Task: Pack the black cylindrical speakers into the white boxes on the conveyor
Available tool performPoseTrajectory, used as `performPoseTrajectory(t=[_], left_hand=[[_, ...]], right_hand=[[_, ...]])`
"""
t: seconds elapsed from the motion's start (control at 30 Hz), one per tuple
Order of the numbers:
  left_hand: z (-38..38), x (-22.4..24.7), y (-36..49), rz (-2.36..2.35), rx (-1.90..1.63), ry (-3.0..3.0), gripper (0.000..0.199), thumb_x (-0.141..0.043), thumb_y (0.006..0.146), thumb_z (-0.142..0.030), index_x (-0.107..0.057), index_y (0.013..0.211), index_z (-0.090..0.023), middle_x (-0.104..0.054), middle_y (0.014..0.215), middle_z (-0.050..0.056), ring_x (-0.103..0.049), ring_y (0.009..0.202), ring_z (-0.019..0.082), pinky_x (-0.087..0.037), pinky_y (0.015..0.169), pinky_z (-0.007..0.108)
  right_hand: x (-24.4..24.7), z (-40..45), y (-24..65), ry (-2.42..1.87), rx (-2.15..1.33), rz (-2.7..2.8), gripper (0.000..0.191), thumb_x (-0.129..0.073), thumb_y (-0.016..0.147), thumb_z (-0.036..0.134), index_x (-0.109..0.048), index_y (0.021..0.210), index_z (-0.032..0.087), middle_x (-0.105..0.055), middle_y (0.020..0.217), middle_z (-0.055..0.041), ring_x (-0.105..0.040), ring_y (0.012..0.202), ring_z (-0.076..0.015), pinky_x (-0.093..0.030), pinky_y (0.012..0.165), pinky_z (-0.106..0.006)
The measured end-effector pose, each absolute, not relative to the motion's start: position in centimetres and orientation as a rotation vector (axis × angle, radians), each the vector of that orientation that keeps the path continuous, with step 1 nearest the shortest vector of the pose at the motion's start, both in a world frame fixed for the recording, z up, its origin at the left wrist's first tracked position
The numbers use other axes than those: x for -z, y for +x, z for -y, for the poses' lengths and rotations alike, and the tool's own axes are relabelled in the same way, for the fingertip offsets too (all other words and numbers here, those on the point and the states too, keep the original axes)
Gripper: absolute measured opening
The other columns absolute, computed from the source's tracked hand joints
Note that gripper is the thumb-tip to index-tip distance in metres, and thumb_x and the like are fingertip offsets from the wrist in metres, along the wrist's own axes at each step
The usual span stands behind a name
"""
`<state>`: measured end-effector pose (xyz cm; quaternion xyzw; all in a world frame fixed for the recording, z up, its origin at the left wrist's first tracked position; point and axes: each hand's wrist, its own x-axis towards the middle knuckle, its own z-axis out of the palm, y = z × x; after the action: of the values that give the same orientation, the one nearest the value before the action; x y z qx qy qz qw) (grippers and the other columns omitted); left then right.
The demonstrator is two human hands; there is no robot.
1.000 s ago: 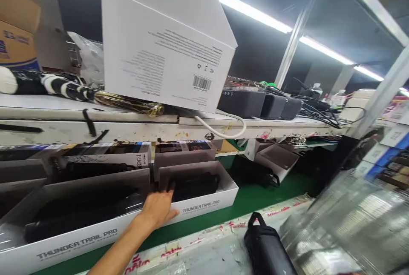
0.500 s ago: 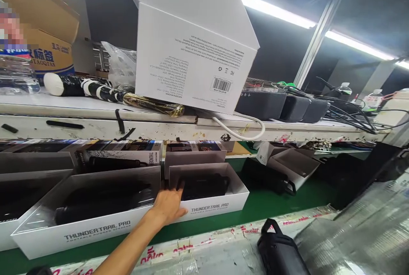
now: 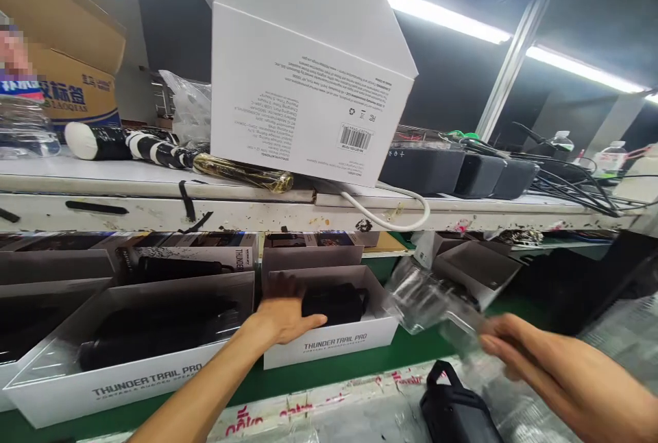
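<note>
My left hand [image 3: 288, 316] reaches over the left end of an open white speaker box [image 3: 329, 350] printed "THUNDERTRAIL PRO". Its thumb is stretched out and its fingers, partly blurred, are spread inside the box. Beside them in that box lies a black portable speaker [image 3: 336, 304]. At the right, my right hand [image 3: 519, 347] is closed on a clear plastic tray [image 3: 419, 292], which hangs in the air at the box's right end, smeared by motion. Below it, another black speaker [image 3: 457, 405] with a carry loop lies on the wrapped surface nearest me.
Further open speaker boxes [image 3: 149, 378] stand to the left. Above is a white shelf [image 3: 247, 213] carrying a large white carton [image 3: 303, 93], a tape-wrapped stick [image 3: 159, 148], black speakers [image 3: 424, 169] and cables. A grey-lined box [image 3: 478, 268] lies behind the plastic tray.
My right hand has come in from the right with the clear plastic tray. My left hand has shifted from the box's left wall further over its inside, with the thumb pointing right.
</note>
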<state>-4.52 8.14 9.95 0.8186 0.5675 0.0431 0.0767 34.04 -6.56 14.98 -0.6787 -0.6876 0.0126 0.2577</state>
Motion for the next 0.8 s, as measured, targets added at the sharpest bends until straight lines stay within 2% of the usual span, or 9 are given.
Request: performPoseTrajectory(t=[0.07, 0.13, 0.23, 0.3, 0.4, 0.53, 0.6, 0.7, 0.8], left_hand=[[-9.1, -10.1, -3.1, -1.614, -0.164, 2.481, 0.081, -0.050, 0.086, -0.068, -0.047, 0.147, -0.014, -0.028, 0.164, 0.019, -0.017, 0.152, 0.042, -0.014, 0.123, 0.060], [-10.3, -9.4, -1.5, -1.560, -0.137, 2.476, 0.083, -0.061, 0.083, -0.056, -0.040, 0.151, -0.013, -0.023, 0.165, 0.018, -0.013, 0.154, 0.039, -0.013, 0.125, 0.056], [-12.5, -7.4, 0.8, -1.536, -0.130, 2.461, 0.103, -0.078, 0.068, -0.049, -0.033, 0.154, -0.014, -0.028, 0.163, 0.019, -0.021, 0.152, 0.040, -0.020, 0.125, 0.052], [-13.7, -5.8, 1.8, -1.554, -0.124, 2.438, 0.117, -0.085, 0.057, -0.046, -0.032, 0.154, -0.011, -0.032, 0.160, 0.024, -0.026, 0.148, 0.046, -0.020, 0.123, 0.059], [-15.0, -4.0, 2.2, -1.584, -0.109, 2.386, 0.127, -0.087, 0.048, -0.040, -0.028, 0.156, -0.010, -0.030, 0.159, 0.028, -0.027, 0.144, 0.054, -0.019, 0.119, 0.069], [-15.3, -3.3, 1.6, -1.554, -0.157, 2.349, 0.135, -0.087, 0.042, -0.024, -0.021, 0.159, -0.024, -0.030, 0.162, 0.017, -0.026, 0.146, 0.050, -0.018, 0.122, 0.065], [-14.8, -3.6, 1.0, -1.540, -0.209, 2.335, 0.135, -0.086, 0.041, -0.019, -0.020, 0.159, -0.026, -0.029, 0.163, 0.014, -0.024, 0.148, 0.047, -0.017, 0.124, 0.059], [-13.9, -4.5, -0.1, -1.522, -0.324, 2.310, 0.128, -0.087, 0.047, -0.026, -0.022, 0.158, -0.024, -0.028, 0.164, 0.012, -0.023, 0.150, 0.042, -0.020, 0.125, 0.051], [-13.3, -5.3, -1.6, -1.494, -0.462, 2.277, 0.118, -0.085, 0.056, -0.041, -0.026, 0.156, -0.022, -0.033, 0.162, 0.011, -0.031, 0.148, 0.034, -0.027, 0.124, 0.042]], right_hand=[[-16.2, 1.9, 30.5, -1.683, -0.355, 1.838, 0.047, -0.046, 0.083, 0.071, -0.062, 0.092, 0.028, -0.070, 0.080, -0.0074, -0.062, 0.063, -0.0239, -0.050, 0.058, -0.035], [-16.1, -3.2, 28.2, -1.586, -0.500, 1.653, 0.042, -0.051, 0.083, 0.063, -0.060, 0.092, 0.023, -0.068, 0.077, -0.0064, -0.055, 0.058, -0.0200, -0.045, 0.054, -0.031], [-13.6, -9.3, 26.7, -1.491, -0.727, 1.282, 0.034, -0.057, 0.077, 0.050, -0.061, 0.091, 0.020, -0.068, 0.077, -0.0062, -0.051, 0.055, -0.0165, -0.041, 0.050, -0.028], [-11.2, -11.5, 26.6, -1.460, -0.840, 1.156, 0.030, -0.060, 0.074, 0.045, -0.062, 0.088, 0.018, -0.069, 0.081, -0.0074, -0.053, 0.056, -0.0158, -0.040, 0.050, -0.027], [-8.2, -12.2, 27.2, -1.488, -0.904, 1.111, 0.023, -0.064, 0.069, 0.040, -0.062, 0.077, 0.018, -0.070, 0.078, -0.0082, -0.053, 0.054, -0.0151, -0.039, 0.046, -0.026], [-6.9, -11.8, 28.6, -1.522, -0.930, 0.994, 0.021, -0.068, 0.066, 0.035, -0.065, 0.077, 0.017, -0.070, 0.077, -0.0090, -0.055, 0.052, -0.0157, -0.039, 0.044, -0.026], [-7.0, -11.9, 29.1, -1.516, -0.942, 0.950, 0.020, -0.070, 0.066, 0.034, -0.064, 0.076, 0.017, -0.071, 0.076, -0.0090, -0.056, 0.053, -0.0163, -0.040, 0.044, -0.026], [-7.4, -12.2, 29.5, -1.490, -0.948, 0.901, 0.019, -0.072, 0.066, 0.031, -0.063, 0.077, 0.018, -0.070, 0.074, -0.0078, -0.057, 0.053, -0.0157, -0.041, 0.042, -0.025], [-7.7, -12.0, 29.4, -1.491, -0.929, 0.860, 0.018, -0.073, 0.066, 0.028, -0.062, 0.077, 0.018, -0.069, 0.071, -0.0075, -0.057, 0.052, -0.0154, -0.042, 0.040, -0.023]])
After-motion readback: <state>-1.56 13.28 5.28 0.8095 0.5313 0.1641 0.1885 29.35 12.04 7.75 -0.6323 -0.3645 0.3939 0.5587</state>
